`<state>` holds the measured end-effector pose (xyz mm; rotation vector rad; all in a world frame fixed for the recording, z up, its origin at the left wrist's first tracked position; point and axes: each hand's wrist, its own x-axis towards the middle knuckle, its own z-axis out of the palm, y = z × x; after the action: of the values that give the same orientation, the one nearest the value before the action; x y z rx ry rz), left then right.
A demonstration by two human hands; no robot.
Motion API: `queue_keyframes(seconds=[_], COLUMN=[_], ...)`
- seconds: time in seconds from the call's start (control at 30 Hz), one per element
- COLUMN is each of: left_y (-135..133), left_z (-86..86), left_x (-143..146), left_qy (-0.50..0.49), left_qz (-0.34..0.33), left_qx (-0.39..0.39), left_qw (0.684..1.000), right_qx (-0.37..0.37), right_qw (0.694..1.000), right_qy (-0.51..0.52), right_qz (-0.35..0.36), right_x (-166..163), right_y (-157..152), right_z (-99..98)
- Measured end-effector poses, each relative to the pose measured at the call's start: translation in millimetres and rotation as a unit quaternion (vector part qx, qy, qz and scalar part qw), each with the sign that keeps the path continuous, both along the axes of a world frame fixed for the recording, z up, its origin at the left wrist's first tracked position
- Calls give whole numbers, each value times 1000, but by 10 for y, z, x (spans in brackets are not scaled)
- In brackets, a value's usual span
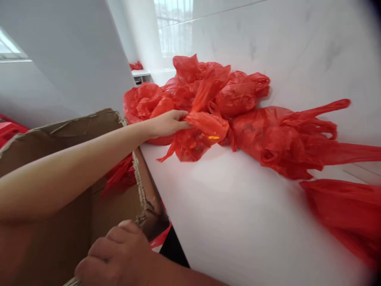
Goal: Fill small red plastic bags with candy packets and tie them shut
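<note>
My left hand point(171, 123) reaches over the counter, its fingers closed on the near end of a red plastic bag point(208, 124). That bag lies against a heap of crumpled red plastic bags point(184, 89) by the wall. In the lower part of the view, my right hand point(116, 254) is wrapped round the edge of a large cardboard box point(113, 214). The box stands at the left of the counter, its rim frayed. Inside it, part of a red bag point(122, 176) shows below my left forearm.
The white counter point(226, 214) runs along a glossy tiled wall point(291, 51). More red bags point(285, 139) spread to the right, and another red bag point(348, 210) lies at the right edge. Red material point(10, 133) shows beyond the box at far left.
</note>
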<state>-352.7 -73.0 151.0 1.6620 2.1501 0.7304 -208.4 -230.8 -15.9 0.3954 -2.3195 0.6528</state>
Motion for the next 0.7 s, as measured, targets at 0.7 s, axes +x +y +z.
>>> queue_keyframes(seconds=[0.7], left_y=[-1989], left_z=[-1889], left_x=[-1596], left_qy=[-294], left_qz=[195], left_qx=[-383], left_qw=[854], right_qx=[-52], right_qw=[995], right_qy=[76], right_qz=[-45], right_x=[55], right_y=[-78], right_z=[110])
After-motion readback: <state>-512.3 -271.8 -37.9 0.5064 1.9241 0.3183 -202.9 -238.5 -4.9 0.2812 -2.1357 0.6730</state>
